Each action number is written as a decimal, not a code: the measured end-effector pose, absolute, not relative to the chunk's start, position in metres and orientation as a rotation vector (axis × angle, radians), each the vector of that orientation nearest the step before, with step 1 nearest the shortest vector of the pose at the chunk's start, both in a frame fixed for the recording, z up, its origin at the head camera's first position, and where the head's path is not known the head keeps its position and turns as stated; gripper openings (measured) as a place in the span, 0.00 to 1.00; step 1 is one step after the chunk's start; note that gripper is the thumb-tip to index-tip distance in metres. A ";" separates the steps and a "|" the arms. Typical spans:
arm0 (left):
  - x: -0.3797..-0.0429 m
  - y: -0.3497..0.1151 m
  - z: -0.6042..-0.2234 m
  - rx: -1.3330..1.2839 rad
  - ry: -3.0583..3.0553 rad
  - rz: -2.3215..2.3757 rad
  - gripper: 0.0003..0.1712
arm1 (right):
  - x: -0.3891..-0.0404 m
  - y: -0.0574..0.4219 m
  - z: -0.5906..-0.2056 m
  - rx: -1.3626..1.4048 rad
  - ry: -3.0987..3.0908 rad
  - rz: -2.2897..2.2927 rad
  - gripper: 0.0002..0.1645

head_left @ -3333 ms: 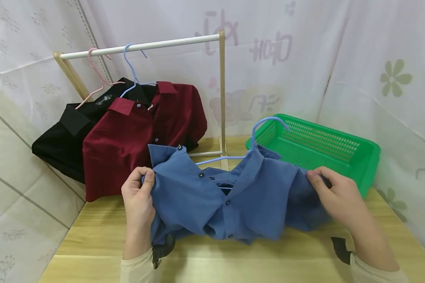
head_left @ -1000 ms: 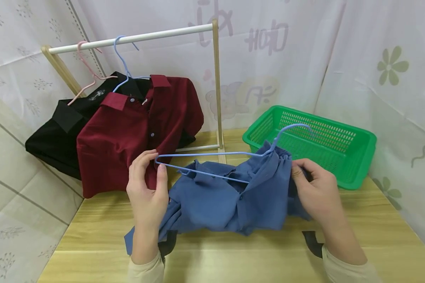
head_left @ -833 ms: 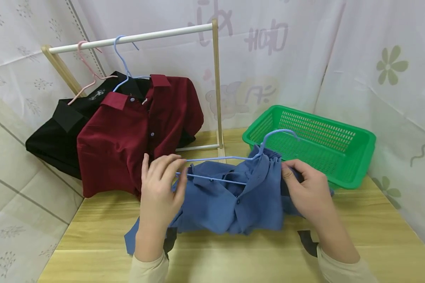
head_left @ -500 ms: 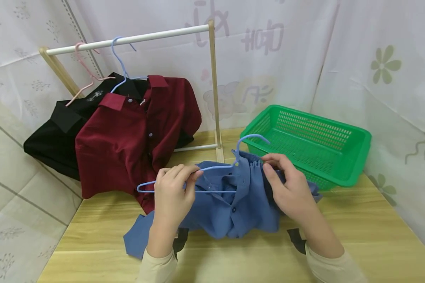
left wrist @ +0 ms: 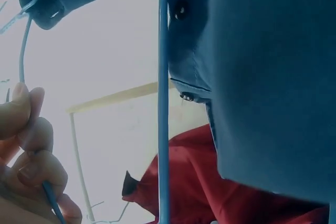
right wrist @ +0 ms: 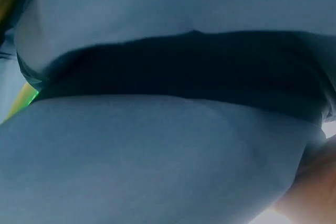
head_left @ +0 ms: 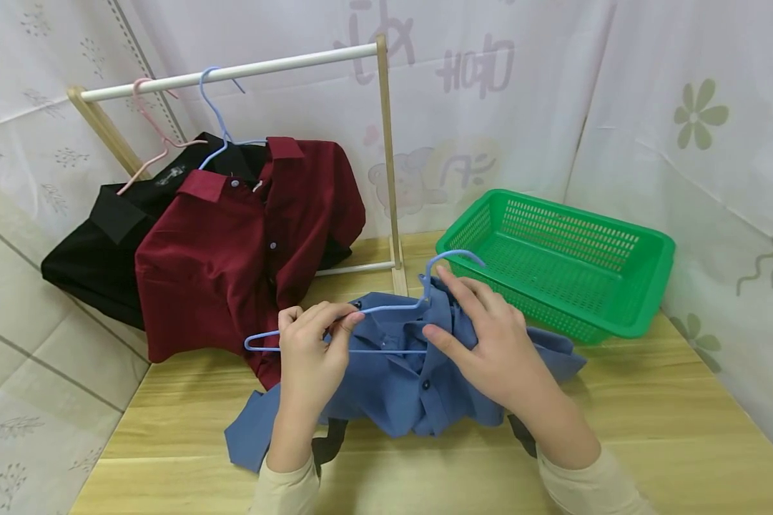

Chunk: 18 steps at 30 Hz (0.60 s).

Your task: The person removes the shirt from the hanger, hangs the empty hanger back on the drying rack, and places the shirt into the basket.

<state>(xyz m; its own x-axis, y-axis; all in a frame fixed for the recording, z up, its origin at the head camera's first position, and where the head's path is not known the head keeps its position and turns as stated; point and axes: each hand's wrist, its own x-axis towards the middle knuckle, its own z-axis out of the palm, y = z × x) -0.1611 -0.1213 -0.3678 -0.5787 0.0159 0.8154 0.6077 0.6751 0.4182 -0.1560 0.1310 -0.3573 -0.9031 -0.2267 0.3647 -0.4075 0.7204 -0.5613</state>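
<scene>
In the head view my left hand (head_left: 315, 357) pinches the upper arm of a blue clothes hanger (head_left: 392, 308) between thumb and fingers. The left wrist view shows those fingers (left wrist: 39, 156) on the same wire, with the hanger's lower bar (left wrist: 163, 108) beside the shirt (left wrist: 273, 87). A blue button shirt (head_left: 386, 400) hangs on the hanger's right part; the hanger's left end sticks out bare. With fingers extended, my right hand (head_left: 498, 350) lies on the shirt just right of the hook. Cloth (right wrist: 131, 156) fills most of the right wrist view.
A garment rack (head_left: 389, 157) at the back left carries a dark red shirt (head_left: 212, 265) and a black shirt (head_left: 90, 265) on hangers. Behind the blue shirt, to the right, stands a green plastic basket (head_left: 650, 286). All rest on a wooden table (head_left: 437, 479).
The shirt's left shoulder has come off the hanger. My left hand has gone from the hanger's end to nearer the hook. My right hand has moved left from the shirt's side, fingers spreading.
</scene>
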 end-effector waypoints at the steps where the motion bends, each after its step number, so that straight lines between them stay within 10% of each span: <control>1: -0.161 -0.121 -0.367 -0.479 -2.044 -0.896 0.03 | -0.156 0.130 -0.358 0.499 -2.657 0.944 0.42; 18: -0.160 -0.122 -0.369 -0.446 -2.018 -0.937 0.03 | -0.159 0.131 -0.372 0.585 -2.488 0.955 0.22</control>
<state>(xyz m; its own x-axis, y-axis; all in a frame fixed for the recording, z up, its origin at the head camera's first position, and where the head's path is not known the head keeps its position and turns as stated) -0.1595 -0.1221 -0.3687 -0.5793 -0.0295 0.8146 0.6034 0.6564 0.4528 -0.1586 0.1310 -0.3719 -0.8275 -0.2341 0.5103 -0.5154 0.6771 -0.5253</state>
